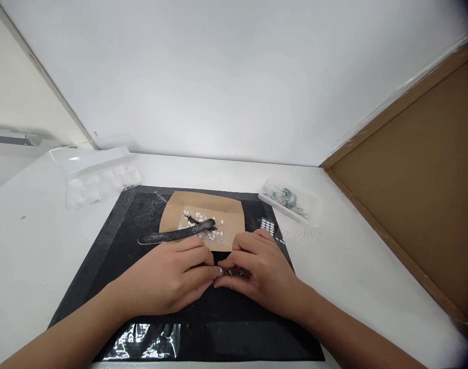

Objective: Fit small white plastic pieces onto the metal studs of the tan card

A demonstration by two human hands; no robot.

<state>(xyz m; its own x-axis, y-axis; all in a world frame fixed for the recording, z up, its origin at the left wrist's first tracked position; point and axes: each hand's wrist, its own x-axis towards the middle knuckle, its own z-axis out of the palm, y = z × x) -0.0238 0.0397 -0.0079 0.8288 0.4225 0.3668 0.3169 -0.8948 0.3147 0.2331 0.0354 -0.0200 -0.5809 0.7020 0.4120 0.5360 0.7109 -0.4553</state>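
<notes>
Glossy film (pixel 153 338) lies at the bottom edge of the frame, stuck on the black mat (pixel 114 241), with both forearms coming in over it from the lower corners. Just above, at the centre of the frame, the left hand (pixel 168 279) and the right hand (pixel 262 271) meet fingertip to fingertip. Both are curled nearly closed, knuckles up, and pinch a small metal piece (pixel 230 272) between them, low over the mat. It is mostly covered by the fingers and too small to tell what it is.

Just beyond the hands sits a brown paper tray (pixel 234 212) holding scattered white bits (pixel 199 216). A long dark strip (pixel 176 233), possibly a watch strap, lies across its near edge and out onto the mat to the left. A small dark block with white dots (pixel 268 225) rests just beside the right hand's knuckles. On the white table (pixel 34 241), a clear plastic box (pixel 99 174) stands at the left and a clear tray of greenish parts (pixel 289 201) at the right. A cork board (pixel 418 169) fills the right side of the frame.
</notes>
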